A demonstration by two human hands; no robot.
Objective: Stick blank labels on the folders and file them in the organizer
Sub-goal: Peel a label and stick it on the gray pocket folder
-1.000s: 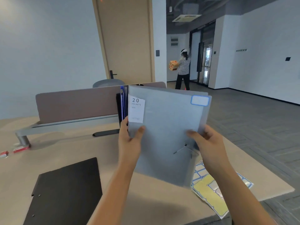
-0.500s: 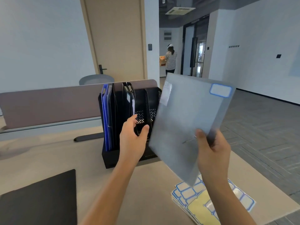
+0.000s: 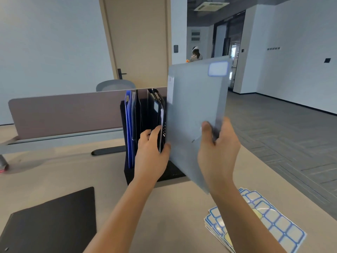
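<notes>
Here the grey folder [image 3: 193, 110] is a thin, smooth, slightly translucent plastic sheet, roughly square, held up nearly upright in the air just right of the black organizer [image 3: 145, 125]. A blank white label [image 3: 218, 68] with a blue rounded border sits in its upper right corner, blurred by motion. The organizer is a matte black slotted rack standing on the beige table [image 3: 54, 179]; blue folders [image 3: 128, 128] fill its leftmost slots and dark ones stand further right. The grey folder hides the rack's right-hand slots, so what they hold cannot be told.

Label sheets [image 3: 269, 221] — glossy, blue-bordered rectangles in a grid — lie fanned near the table's right edge, partly covered by the right forearm. A flat black folder [image 3: 52, 221] lies at lower left (cut off by the frame).

The right hand [image 3: 217, 152] clamps the grey folder's lower right edge, thumb on the near face, fingers behind. The left hand [image 3: 151, 154] reaches into the rack, fingers curled round a dark divider or folder edge — which one is unclear — thumb touching the grey folder's left edge.
</notes>
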